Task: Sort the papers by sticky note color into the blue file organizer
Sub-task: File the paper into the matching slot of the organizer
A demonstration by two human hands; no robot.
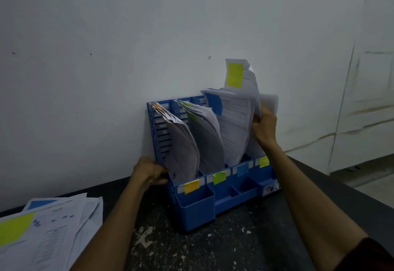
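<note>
Sorting stage: midway by my judgement, with three slots filled and a fourth being loaded.
Organizer: blue file organizer (191, 209) stands on the table, its back against the wall, between the two forearms.
Slot tags: orange tag (191, 186), green tag (219, 177), blue tag (242, 169) and yellow tag (264, 161) run left to right along the near rail.
Left slot: curled sheets (183, 145) with orange notes showing at the top corner.
Second slot: sheaf (207, 134) with green notes on its edge.
Third slot: upright sheets (234, 121) bearing a blue note (214, 102).
Right slot: yellow-noted sheet (249, 83) stands high above the yellow tag, not yet seated; how many sheets are already in this slot is hidden.
Right hand (264, 128): fingers curled round the edge of the sheets at the right slot, the yellow-noted one seemingly among them.
Left hand (148, 171): clasps the near left corner of the organizer, probably to steady it.
Remaining: loose pile (53, 228) lies at the near left of the table, a yellow-green note on top and a blue one beneath; its depth cannot be told.
Table (213, 249): dark, speckled with pale flecks.
Wall (128, 36): plain white, a few small marks.
</note>
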